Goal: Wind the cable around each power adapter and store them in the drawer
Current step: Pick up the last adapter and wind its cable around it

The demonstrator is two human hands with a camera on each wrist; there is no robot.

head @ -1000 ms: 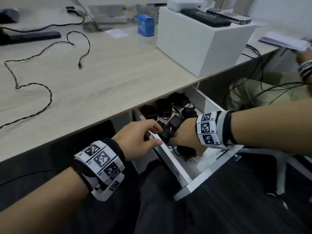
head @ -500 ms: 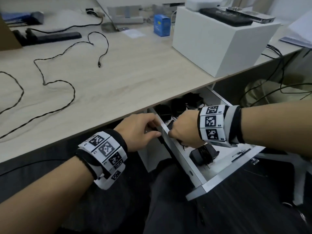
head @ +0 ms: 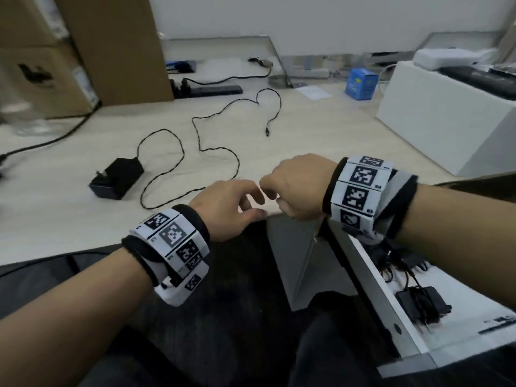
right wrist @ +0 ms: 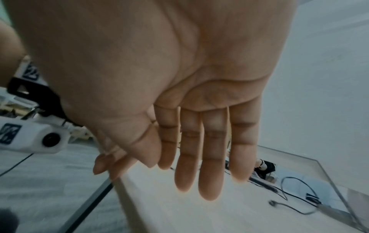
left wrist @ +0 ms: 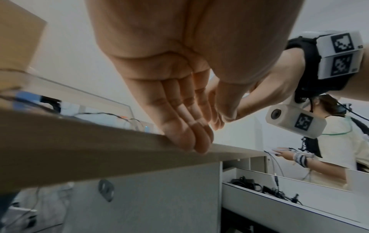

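A black power adapter (head: 117,178) lies on the light wooden desk (head: 321,141), left of my hands, and its thin cable (head: 217,150) trails loose in loops toward the back. Both hands hover at the desk's front edge, close together and holding nothing. My left hand (head: 234,202) has relaxed, straight fingers (left wrist: 189,138) just at the edge. My right hand (head: 293,185) is beside it, its fingers (right wrist: 207,165) also extended. The white drawer (head: 374,294) stands pulled out at lower right, with a wound adapter (head: 424,301) near its front and more black ones (head: 402,261) behind.
Cardboard boxes (head: 83,51) stand at the back left, beside a black power strip (head: 206,89). A white box (head: 446,115) and a small blue box (head: 361,83) are at the right. Another person (left wrist: 339,141) stands beyond the drawer.
Both hands have come up out of the drawer to the desk edge. A wound adapter stays behind in the drawer. The head view has swung left, showing the loose adapter.
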